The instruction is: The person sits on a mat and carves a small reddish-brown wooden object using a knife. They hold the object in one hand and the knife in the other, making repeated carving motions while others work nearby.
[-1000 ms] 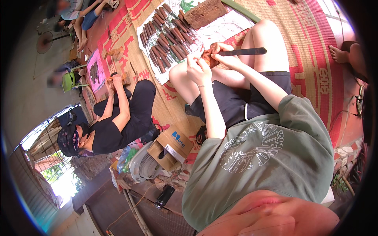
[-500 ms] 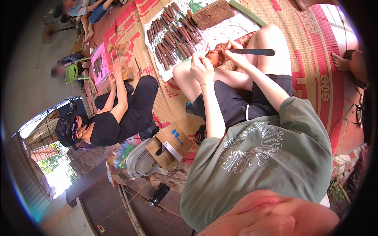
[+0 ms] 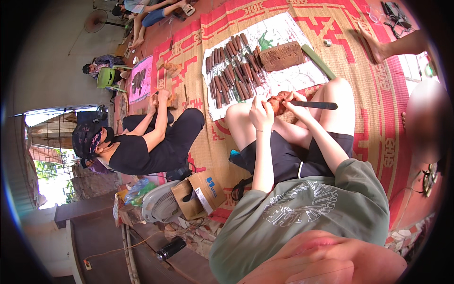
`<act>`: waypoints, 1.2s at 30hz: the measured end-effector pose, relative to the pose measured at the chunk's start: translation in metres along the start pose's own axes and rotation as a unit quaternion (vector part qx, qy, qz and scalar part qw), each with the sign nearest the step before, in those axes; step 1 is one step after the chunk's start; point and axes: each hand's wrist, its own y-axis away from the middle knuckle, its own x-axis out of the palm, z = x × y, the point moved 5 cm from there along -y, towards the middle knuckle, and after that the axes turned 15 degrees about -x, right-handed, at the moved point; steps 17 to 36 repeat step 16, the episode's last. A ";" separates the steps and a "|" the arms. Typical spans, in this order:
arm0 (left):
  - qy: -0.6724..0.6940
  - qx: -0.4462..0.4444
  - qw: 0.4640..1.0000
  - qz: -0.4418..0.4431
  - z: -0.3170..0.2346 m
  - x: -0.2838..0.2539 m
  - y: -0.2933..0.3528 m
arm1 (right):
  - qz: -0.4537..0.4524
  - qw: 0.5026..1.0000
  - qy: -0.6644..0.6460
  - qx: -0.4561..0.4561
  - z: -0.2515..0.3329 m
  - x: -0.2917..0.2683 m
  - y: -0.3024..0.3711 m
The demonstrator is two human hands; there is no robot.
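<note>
Above my crossed legs, my left hand [image 3: 261, 113] is closed around the left side of a small reddish-brown carved wooden piece [image 3: 278, 102]. My right hand [image 3: 297, 110] grips a carving tool [image 3: 322, 105] with a long, flat, dark handle that sticks out to the right. The tool's working end is hidden among the fingers and the wood. Both hands are close together at the carving. Beyond them, several wooden-handled tools [image 3: 236, 68] lie in rows on a white printed cloth [image 3: 283, 28]. A rough brown wooden block [image 3: 282, 57] rests at that cloth's right part.
A green strip [image 3: 319, 62] lies by the cloth on the red-and-tan mat [image 3: 378, 90]. A person in black [image 3: 142, 151] works at my left near a pink cloth [image 3: 141, 97]. Behind are a cardboard box [image 3: 198, 194] and a grey fan [image 3: 161, 203]. Another person's leg [image 3: 399, 45] reaches in at far right.
My view has tilted, so the mat, tools and hands sit lower and further right in the picture. Both hands keep their holds on the carving and the tool.
</note>
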 end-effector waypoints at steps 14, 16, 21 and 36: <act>-0.038 -0.090 0.994 0.049 -0.004 0.006 0.003 | -0.104 0.994 0.003 0.020 -0.006 -0.030 -0.001; -0.042 -0.103 0.992 0.065 0.009 0.009 0.005 | -0.106 0.994 -0.005 0.012 -0.006 -0.028 -0.001; -0.042 -0.103 0.992 0.065 0.009 0.009 0.005 | -0.106 0.994 -0.005 0.012 -0.006 -0.028 -0.001; -0.042 -0.103 0.992 0.065 0.009 0.009 0.005 | -0.106 0.994 -0.005 0.012 -0.006 -0.028 -0.001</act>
